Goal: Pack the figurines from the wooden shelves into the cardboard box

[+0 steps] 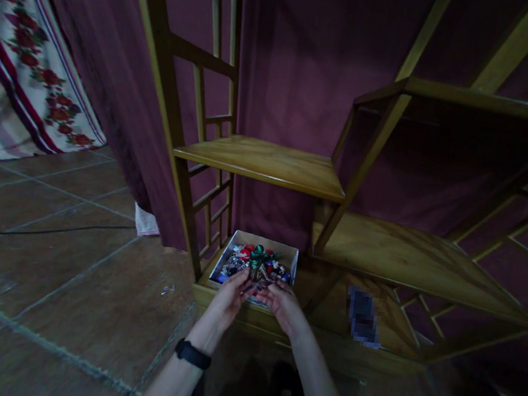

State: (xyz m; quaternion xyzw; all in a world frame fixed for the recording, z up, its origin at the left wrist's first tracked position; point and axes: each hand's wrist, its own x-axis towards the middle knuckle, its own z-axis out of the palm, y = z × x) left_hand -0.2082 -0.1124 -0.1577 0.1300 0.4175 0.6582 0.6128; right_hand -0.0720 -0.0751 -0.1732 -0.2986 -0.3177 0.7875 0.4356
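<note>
An open white box (241, 240) sits on the lowest board of a wooden shelf unit (268, 160), filled with several small colourful items in red, green and blue (259, 261). My left hand (230, 293), with a black band on its wrist, and my right hand (283, 302) both reach to the box's near edge. Their fingers meet around a small dark brownish item (260, 277) at the front of the pile. Whether each hand truly grips it is hard to see in the dim light.
Bare wooden shelves (410, 253) step up to the right, with a blurred dark object (363, 314) on the bottom board. A maroon curtain (302, 69) hangs behind. Tiled floor (48, 250) with a black cable lies left, near a floral cloth (25, 69).
</note>
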